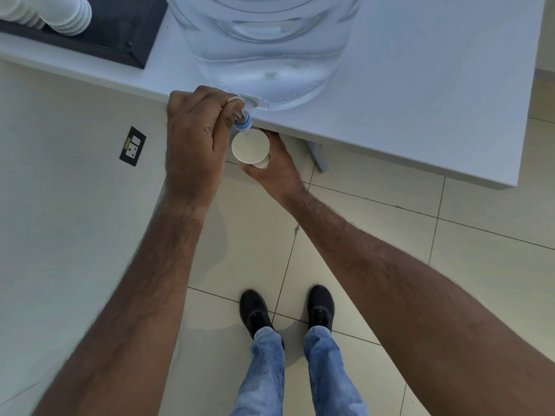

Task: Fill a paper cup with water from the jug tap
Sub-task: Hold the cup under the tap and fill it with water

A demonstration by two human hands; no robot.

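Observation:
A large clear water jug (264, 40) stands on the white table (420, 100), its blue and white tap (244, 120) sticking out over the table's front edge. My left hand (195, 139) grips the tap, thumb and fingers closed on its lever. Directly below the spout sits a white paper cup (250, 146), upright, mouth up. My right hand (276, 166) holds the cup from underneath and from the right side. I cannot tell whether water is flowing or how much is in the cup.
Stacks of white paper cups (51, 13) lie on a dark tray (120, 34) at the table's back left. A wall with a socket plate (132, 145) is on the left. Below are a tiled floor (450, 250), a table leg (316, 156) and my shoes (255, 310).

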